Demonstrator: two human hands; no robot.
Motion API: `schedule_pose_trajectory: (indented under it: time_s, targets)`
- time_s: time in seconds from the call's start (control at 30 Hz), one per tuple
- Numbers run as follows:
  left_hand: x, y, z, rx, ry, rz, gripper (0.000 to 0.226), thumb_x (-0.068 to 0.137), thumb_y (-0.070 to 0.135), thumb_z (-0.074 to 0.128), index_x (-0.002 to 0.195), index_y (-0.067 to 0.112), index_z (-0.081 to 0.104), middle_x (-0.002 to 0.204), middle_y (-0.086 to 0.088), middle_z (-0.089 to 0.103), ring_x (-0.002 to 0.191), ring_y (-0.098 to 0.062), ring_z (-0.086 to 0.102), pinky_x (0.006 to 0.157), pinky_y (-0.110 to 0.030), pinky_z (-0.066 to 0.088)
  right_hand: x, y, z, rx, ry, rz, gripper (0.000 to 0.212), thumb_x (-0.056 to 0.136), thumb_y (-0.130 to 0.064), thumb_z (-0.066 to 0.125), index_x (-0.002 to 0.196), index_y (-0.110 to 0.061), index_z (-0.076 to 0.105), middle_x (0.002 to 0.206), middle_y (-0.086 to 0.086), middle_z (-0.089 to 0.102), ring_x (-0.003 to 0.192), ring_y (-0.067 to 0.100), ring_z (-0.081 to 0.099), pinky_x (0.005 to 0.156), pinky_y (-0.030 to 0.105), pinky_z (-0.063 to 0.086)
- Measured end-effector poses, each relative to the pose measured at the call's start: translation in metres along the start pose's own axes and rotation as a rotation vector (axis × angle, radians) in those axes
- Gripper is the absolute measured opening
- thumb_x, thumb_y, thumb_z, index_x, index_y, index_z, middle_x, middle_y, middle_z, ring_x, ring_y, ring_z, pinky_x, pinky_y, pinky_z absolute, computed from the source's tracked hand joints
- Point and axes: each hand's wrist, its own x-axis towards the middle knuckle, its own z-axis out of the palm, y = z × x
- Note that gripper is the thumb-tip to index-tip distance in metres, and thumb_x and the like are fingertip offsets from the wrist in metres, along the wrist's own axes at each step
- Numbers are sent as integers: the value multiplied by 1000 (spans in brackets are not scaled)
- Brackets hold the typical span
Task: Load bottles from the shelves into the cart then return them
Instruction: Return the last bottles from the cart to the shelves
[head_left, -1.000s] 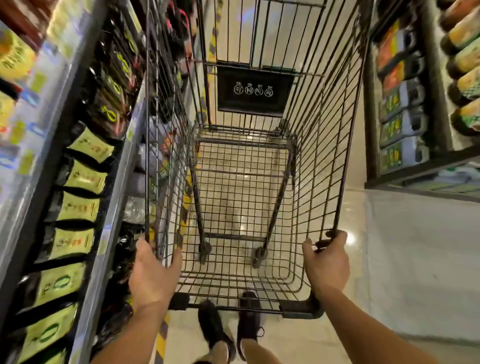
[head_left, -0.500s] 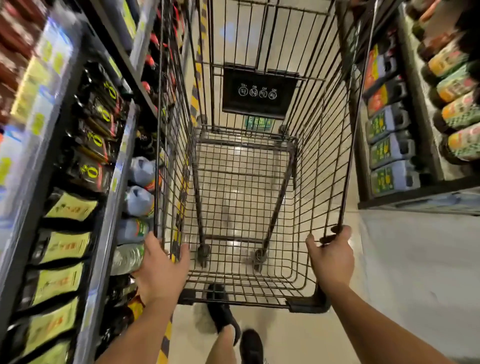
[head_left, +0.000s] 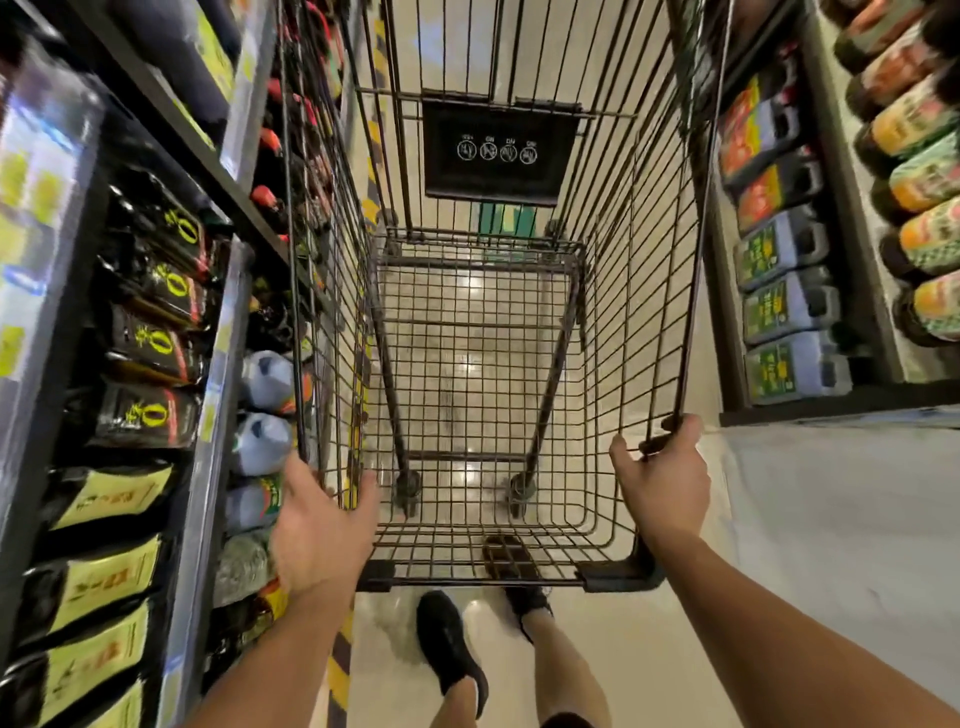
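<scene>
Right hand (head_left: 660, 483) is clamped round the rear right rim of the dark wire shopping cart (head_left: 597, 291). Left hand (head_left: 319, 525) sits on the rear left corner, thumb inside the wires, fingers hidden, so its grip I can't call. Basket's empty, only floor showing through. The blue-grey plastic bottles (head_left: 265, 374) lie on the low grey metal shelf (head_left: 210, 410), just beside the cart wall. Tight there: a swerve left could pinch those knuckles or knock bottles down.
</scene>
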Motion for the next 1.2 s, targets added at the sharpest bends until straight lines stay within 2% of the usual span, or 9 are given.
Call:
schedule_pose_trajectory:
  time_s: [0.33, 0.6, 0.67, 0.73, 0.8, 0.9, 1.0, 1.13, 1.2]
  targets:
    - [27, 34, 6, -59, 40, -30, 57, 78, 48, 74, 102, 23, 29, 84, -11, 60, 69, -36, 62, 56, -40, 52, 45, -21, 5, 14, 4, -40, 55, 80, -43, 72, 112, -23, 32, 72, -1, 63, 62, 22, 56, 63, 29, 41]
    - [41, 33, 2, -139, -68, -78, 51, 74, 55, 69, 98, 27, 35, 80, 4, 60, 68, -23, 61, 64, -44, 55, 55, -32, -1, 27, -78, -22, 52, 81, -44, 70, 111, -25, 31, 69, -8, 56, 63, 23, 62, 63, 39, 54]
    - [42, 33, -4, -139, -141, -65, 51, 74, 57, 69, 96, 30, 32, 87, 5, 60, 73, -21, 61, 66, -41, 53, 53, -36, -7, -20, -122, -12, 61, 82, -47, 68, 122, -22, 30, 81, -2, 64, 74, 28, 66, 71, 44, 56]
    - [42, 34, -13, -125, -207, -57, 56, 74, 58, 70, 109, 32, 35, 106, 3, 61, 91, -24, 62, 74, -42, 52, 51, -42, -19, -111, -151, -1, 80, 80, -52, 69, 138, -20, 24, 118, 7, 63, 101, 33, 64, 82, 48, 53]
    - [40, 37, -26, -134, -208, -54, 80, 73, 57, 74, 135, 26, 33, 133, -2, 55, 116, -28, 56, 87, -46, 51, 48, -50, -37, -167, -113, -69, 93, 78, -53, 71, 147, -16, 21, 142, 11, 46, 123, 34, 52, 86, 52, 52]
    - [29, 45, -55, -198, -118, -65, 99, 72, 51, 80, 149, 17, 27, 143, -7, 48, 126, -29, 51, 95, -45, 48, 46, -71, -65, -185, -66, -263, 91, 81, -50, 70, 149, -12, 23, 145, 15, 42, 133, 32, 43, 98, 49, 47]
    - [12, 49, -91, -293, -32, -35, 88, 74, 41, 81, 145, 18, 34, 134, -3, 53, 121, -25, 53, 93, -39, 46, 41, -109, -88, -149, -129, -450, 81, 86, -51, 62, 148, -10, 28, 149, 11, 39, 138, 26, 36, 108, 46, 41]
    - [-14, 52, -152, -342, 99, 49, 75, 77, 40, 78, 140, 23, 41, 125, 8, 54, 114, -16, 57, 83, -21, 46, 7, -182, -103, -78, -140, -657, 73, 87, -60, 54, 145, -23, 30, 141, 1, 43, 120, 13, 48, 87, 38, 53]
    - [-30, 48, -185, -399, 186, 51, 72, 78, 39, 78, 138, 25, 42, 121, 12, 54, 111, -10, 57, 79, -11, 42, -23, -220, -109, -22, -206, -748, 74, 86, -62, 53, 145, -28, 26, 142, -2, 43, 121, 14, 51, 94, 44, 51]
